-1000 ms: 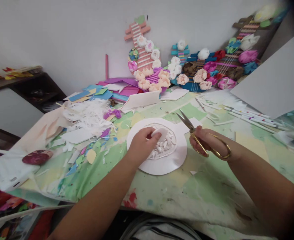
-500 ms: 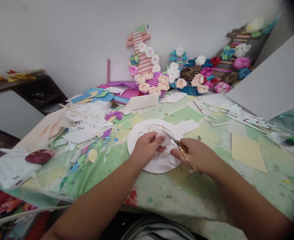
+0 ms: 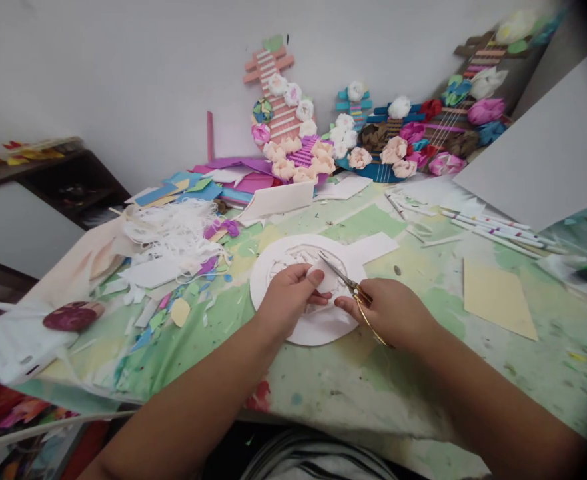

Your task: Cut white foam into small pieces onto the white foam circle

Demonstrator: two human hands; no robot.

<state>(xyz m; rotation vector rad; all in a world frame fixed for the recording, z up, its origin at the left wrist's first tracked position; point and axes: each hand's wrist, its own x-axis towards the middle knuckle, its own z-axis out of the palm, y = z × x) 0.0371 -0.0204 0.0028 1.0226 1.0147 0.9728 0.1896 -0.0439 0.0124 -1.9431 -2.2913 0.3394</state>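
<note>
My left hand [image 3: 293, 297] pinches a small piece of white paper [image 3: 326, 275] between thumb and fingers. In my right hand [image 3: 388, 310] is a pair of scissors [image 3: 349, 283] with gold handles, its blades pointing up and left at the edge of that paper. Both hands are over a round white cutout [image 3: 264, 273] with a straight neck [image 3: 373, 248] reaching to the right. Inside its ring lie crumpled white strips, partly hidden by my hands. My fingers cover the lower part of the small piece.
Shredded white paper [image 3: 176, 230] and coloured scraps lie at the left, near a dark red object [image 3: 73, 315]. Paper guitars with flowers [image 3: 293, 120] lean on the wall. A cream sheet [image 3: 498, 298] and thin white sticks [image 3: 503, 233] are at the right.
The view has shifted slightly. The small white paper has turned a little between my left fingers, and the scissors' blades still lie along it. Both hands keep their hold.
</note>
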